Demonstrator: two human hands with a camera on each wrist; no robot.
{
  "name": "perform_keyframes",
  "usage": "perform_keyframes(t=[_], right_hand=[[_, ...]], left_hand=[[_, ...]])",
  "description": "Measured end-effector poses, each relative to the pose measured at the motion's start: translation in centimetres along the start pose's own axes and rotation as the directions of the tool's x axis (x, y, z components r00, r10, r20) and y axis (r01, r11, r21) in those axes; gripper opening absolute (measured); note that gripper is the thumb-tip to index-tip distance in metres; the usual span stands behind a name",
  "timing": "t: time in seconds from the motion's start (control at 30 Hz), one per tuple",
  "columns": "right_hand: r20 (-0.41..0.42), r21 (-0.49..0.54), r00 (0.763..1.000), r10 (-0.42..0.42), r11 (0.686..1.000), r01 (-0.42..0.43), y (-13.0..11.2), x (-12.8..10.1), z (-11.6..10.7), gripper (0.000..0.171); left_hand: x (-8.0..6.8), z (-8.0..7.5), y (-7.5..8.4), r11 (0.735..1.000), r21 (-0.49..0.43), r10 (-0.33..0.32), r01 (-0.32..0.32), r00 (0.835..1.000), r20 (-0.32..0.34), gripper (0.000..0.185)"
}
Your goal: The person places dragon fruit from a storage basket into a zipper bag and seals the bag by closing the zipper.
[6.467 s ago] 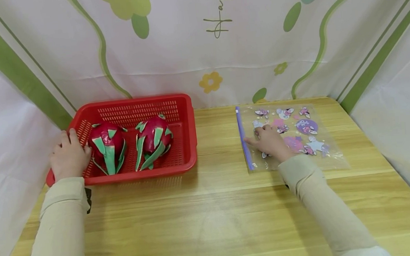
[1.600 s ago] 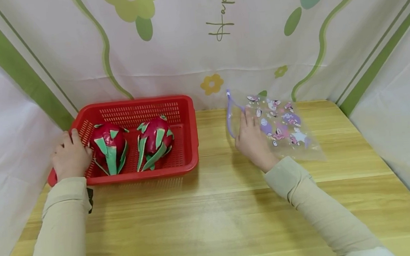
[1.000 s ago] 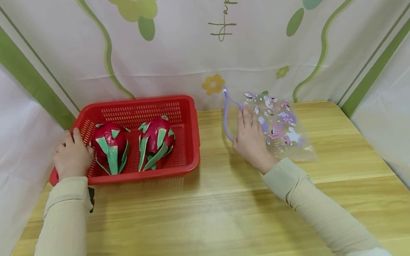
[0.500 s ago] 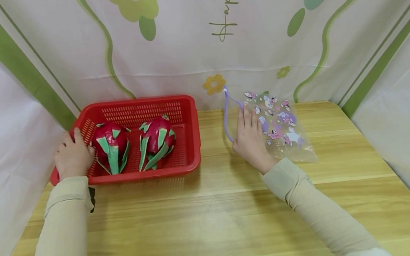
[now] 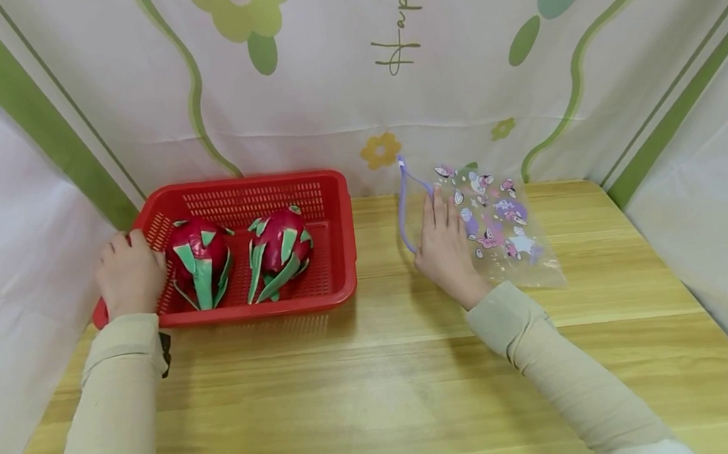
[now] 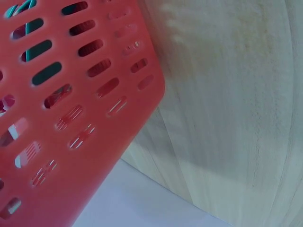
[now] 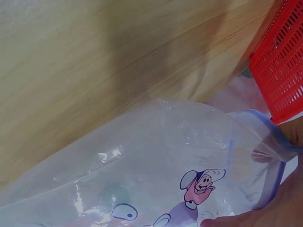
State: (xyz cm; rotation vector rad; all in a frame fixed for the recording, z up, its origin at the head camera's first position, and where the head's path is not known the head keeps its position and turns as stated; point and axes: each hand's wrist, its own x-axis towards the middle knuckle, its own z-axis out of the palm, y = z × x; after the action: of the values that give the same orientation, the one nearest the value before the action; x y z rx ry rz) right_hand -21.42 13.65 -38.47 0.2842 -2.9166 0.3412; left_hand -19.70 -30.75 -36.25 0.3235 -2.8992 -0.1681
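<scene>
A red slotted basket (image 5: 338, 243) stands at the table's back left with two pink-and-green dragon fruits in it, one on the left (image 5: 199, 258) and one on the right (image 5: 279, 248). My left hand (image 5: 129, 274) grips the basket's left rim beside the left fruit; the left wrist view shows only the basket's outer wall (image 6: 57, 118). My right hand (image 5: 442, 242) pinches the purple zip edge of a clear cartoon-printed zip bag (image 5: 498, 223) and holds that end raised off the table. Close up, the bag (image 7: 156, 161) hangs with its mouth slightly parted.
The wooden table (image 5: 383, 382) stretches toward me in front of both hands. A flower-printed cloth backdrop (image 5: 327, 80) closes the back and both sides. The basket's corner (image 7: 279, 80) shows in the right wrist view.
The bag lay flat under my right hand at first; its zip end has since been lifted and tilted toward the basket. In the last half second almost nothing moved.
</scene>
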Motion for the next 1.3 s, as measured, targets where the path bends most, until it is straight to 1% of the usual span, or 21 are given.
perform_keyframes(t=[0.17,0.23,0.43,0.53,0.73,0.83,0.93,1.0,1.07,1.13,1.2,1.3], right_hand=[[-0.004,0.014,1.000,0.006,1.000,-0.006,0.2,-0.1,0.0,0.081],[0.000,0.023,1.000,0.006,1.000,-0.006,0.2,-0.1,0.0,0.080],[0.023,0.035,1.000,0.006,0.999,-0.007,0.2,-0.2,0.1,0.076],[0.022,0.040,1.000,0.006,0.999,-0.006,0.2,-0.2,0.1,0.076],[0.019,0.039,1.000,0.003,0.999,-0.004,0.3,-0.2,0.0,0.076],[0.021,0.032,1.000,0.000,0.999,-0.001,0.4,-0.2,-0.1,0.079],[0.025,0.032,1.000,-0.002,0.999,0.001,0.4,-0.2,-0.2,0.080],[0.026,0.032,1.000,-0.004,0.999,0.004,0.4,-0.3,-0.2,0.080],[0.027,0.033,1.000,-0.008,0.999,0.007,0.5,-0.3,-0.3,0.079],[0.026,0.032,1.000,-0.011,0.999,0.010,0.5,-0.4,-0.3,0.079],[0.023,0.030,1.000,-0.014,0.999,0.014,0.5,-0.4,-0.3,0.079],[0.019,0.030,1.000,-0.017,0.999,0.016,0.6,-0.4,-0.3,0.081]], left_hand=[[-0.1,-0.5,0.5,0.997,0.022,0.072,-0.072,0.997,-0.009,0.041],[-0.2,-0.6,0.6,0.995,0.031,0.092,-0.092,0.996,-0.005,0.039],[-0.5,-0.3,0.3,0.987,0.069,0.144,-0.145,0.989,0.010,0.035],[-0.4,-0.1,0.0,0.986,0.065,0.153,-0.153,0.988,0.007,0.035],[-0.4,-0.2,-0.1,0.985,0.068,0.159,-0.161,0.986,0.041,0.034],[-0.3,-0.5,0.5,0.991,0.010,0.131,-0.131,0.991,0.028,0.033],[-0.2,-0.9,1.4,0.995,-0.074,0.067,-0.066,0.998,0.005,0.035],[-0.1,-1.1,2.1,0.992,-0.121,0.027,-0.029,0.999,-0.017,0.036],[0.0,-1.1,2.7,0.987,-0.163,0.008,-0.017,0.999,-0.053,0.037],[0.1,-1.0,3.5,0.978,-0.209,0.007,-0.024,0.997,-0.083,0.036],[0.1,-0.8,4.4,0.969,-0.241,0.028,-0.055,0.993,-0.112,0.035],[-0.1,-0.6,6.1,0.955,-0.277,0.074,-0.109,0.988,-0.134,0.033]])
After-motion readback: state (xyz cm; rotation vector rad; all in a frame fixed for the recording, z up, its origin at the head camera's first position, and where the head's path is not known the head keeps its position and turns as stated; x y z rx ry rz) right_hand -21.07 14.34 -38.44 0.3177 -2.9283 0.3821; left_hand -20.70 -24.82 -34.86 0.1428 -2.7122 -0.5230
